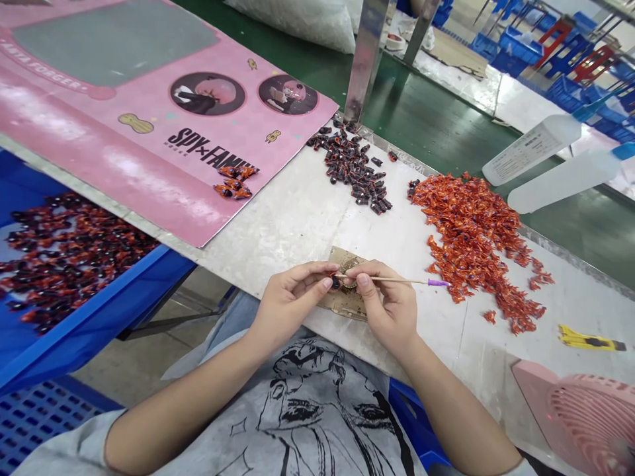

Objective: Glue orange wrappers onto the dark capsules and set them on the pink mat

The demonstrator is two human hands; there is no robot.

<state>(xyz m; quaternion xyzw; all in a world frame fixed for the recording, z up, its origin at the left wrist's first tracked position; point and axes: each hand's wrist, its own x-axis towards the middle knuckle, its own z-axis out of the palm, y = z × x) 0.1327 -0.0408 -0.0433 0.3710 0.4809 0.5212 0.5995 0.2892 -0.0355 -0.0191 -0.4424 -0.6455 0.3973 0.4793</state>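
Note:
Between its fingertips my left hand [297,291] pinches a small black part [335,283] with some red on it. A thin wooden stick [397,279] with a purple end is gripped by my right hand [389,304]; its other end touches or nearly touches the black part. Under my hands lies a piece of brown cardboard [347,309], flecked with specks. Ahead sits a pile of small black parts [354,168]. To the right spreads a large heap of orange parts [469,231]. A few orange-and-black pieces [235,182] rest on the pink printed board.
The pink board [149,178] covers the table's left. A blue bin [59,344] of red-and-black pieces stands below it. At right are a yellow cutter [590,338], a pink fan [590,410] and two white bottles [533,151] [565,180]. A metal post [366,59] rises ahead.

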